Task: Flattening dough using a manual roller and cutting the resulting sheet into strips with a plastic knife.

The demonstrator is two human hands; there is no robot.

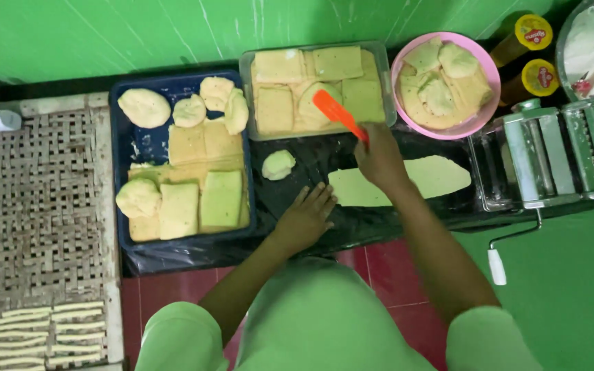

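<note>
Right hand (379,156): fingers closed around the handle of an orange plastic spatula (336,113), blade raised over the clear rectangular plastic container of pale square dough sheets (380,75). The hand sits above the near end of a long, flat, pale strip of rolled dough (434,177).

Left hand (307,214): palm down, fingers spread flat on the black plastic sheet covering the tabletop (311,161), fingertips just beside the strip's left end.

Small round lump of pale dough (278,165): on the black sheet, between the 2 containers, near the left hand.

Dark blue rectangular plastic tray (147,144): left of the hands, holding dough balls and stacked squares.

Pink round plastic bowl (489,75): far right, heaped with dough pieces.

Metal hand-cranked pasta roller with white-tipped handle (558,151): right edge of the tabletop.

2 yellow-capped bottles (527,38): behind the roller.

Woven rack (36,206): far left, carrying cut pale strips at its near end.
</note>
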